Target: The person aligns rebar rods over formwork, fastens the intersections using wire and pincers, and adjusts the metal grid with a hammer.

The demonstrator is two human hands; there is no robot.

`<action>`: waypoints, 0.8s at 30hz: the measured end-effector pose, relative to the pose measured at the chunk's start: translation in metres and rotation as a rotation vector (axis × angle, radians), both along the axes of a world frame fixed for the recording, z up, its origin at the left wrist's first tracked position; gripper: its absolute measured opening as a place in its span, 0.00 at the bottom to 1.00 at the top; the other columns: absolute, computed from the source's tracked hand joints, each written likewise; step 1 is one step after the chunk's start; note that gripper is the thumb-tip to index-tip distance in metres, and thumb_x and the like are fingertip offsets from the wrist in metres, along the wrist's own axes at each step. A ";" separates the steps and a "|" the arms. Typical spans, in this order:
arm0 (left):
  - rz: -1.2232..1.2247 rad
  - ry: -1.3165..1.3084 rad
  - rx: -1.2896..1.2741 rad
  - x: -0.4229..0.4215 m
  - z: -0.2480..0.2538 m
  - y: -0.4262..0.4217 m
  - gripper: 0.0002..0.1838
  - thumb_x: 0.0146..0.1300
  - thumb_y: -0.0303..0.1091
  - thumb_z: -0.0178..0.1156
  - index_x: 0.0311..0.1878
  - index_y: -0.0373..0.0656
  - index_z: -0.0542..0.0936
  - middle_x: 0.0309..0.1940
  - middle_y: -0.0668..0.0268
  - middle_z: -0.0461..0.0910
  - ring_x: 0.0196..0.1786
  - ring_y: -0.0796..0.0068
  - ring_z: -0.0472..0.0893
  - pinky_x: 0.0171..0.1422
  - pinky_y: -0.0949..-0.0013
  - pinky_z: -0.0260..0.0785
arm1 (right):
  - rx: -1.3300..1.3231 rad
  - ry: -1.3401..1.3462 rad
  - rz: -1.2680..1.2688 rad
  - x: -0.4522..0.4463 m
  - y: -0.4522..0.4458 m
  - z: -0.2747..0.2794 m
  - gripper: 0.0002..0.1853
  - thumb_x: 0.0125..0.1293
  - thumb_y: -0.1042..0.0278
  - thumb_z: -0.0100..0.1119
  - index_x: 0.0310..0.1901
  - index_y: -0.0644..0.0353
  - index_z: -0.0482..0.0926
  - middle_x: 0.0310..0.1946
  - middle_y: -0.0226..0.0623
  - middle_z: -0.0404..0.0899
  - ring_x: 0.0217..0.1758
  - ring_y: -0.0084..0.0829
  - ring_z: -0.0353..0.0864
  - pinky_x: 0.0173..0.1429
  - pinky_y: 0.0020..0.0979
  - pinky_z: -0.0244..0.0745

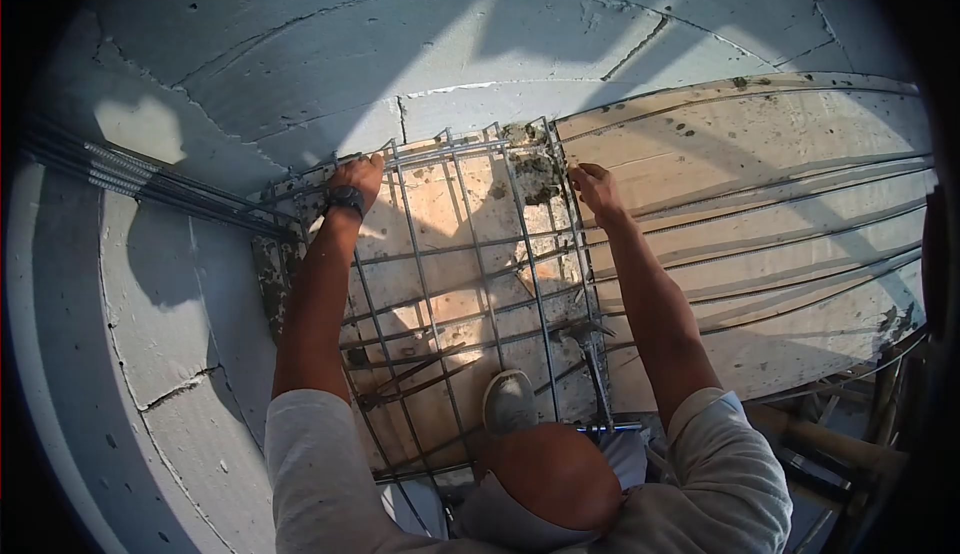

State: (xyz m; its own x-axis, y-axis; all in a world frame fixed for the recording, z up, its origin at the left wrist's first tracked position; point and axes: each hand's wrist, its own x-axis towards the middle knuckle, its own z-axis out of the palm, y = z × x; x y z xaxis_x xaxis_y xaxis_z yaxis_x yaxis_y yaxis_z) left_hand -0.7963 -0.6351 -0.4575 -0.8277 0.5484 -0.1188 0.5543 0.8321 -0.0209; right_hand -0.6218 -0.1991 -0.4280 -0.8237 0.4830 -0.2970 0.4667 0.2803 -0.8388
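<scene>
A grid of steel rebar lies over wooden boards in front of me. My left hand, with a dark watch at the wrist, is closed around rebar at the grid's far left corner. On the far right side, my right hand has its fingers pinched at the lengthwise edge bar, and the exact contact is small in view. A claw hammer rests upon the grid's right side, nearer me. Across the near left bars lies a rusty long-handled tool, perhaps nippers.
Grey block walls rise at the far side and left. A bundle of rebar juts out leftward. Long bars run over the wooden panel on the right. My shoe stands within the grid. Timber poles are at lower right.
</scene>
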 end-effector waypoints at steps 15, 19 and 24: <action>0.013 -0.006 0.040 0.008 0.011 0.007 0.09 0.70 0.29 0.48 0.45 0.41 0.78 0.40 0.51 0.87 0.44 0.51 0.88 0.45 0.53 0.82 | -0.489 0.097 -0.209 -0.075 -0.014 -0.055 0.09 0.74 0.64 0.63 0.42 0.61 0.82 0.38 0.34 0.88 0.34 0.24 0.83 0.35 0.27 0.81; 0.066 -0.102 0.002 0.002 0.011 0.012 0.11 0.72 0.30 0.46 0.48 0.40 0.78 0.41 0.50 0.87 0.45 0.50 0.88 0.46 0.52 0.82 | -0.472 0.067 -0.198 -0.076 -0.017 -0.049 0.08 0.75 0.65 0.60 0.42 0.60 0.82 0.38 0.34 0.88 0.34 0.23 0.83 0.36 0.26 0.81; 0.108 -0.086 -0.001 0.003 0.010 0.016 0.11 0.72 0.30 0.46 0.48 0.39 0.77 0.40 0.49 0.88 0.45 0.52 0.89 0.46 0.53 0.82 | 0.546 -0.116 -0.232 -0.086 -0.039 -0.059 0.22 0.66 0.61 0.64 0.57 0.66 0.78 0.46 0.49 0.84 0.45 0.48 0.83 0.51 0.50 0.78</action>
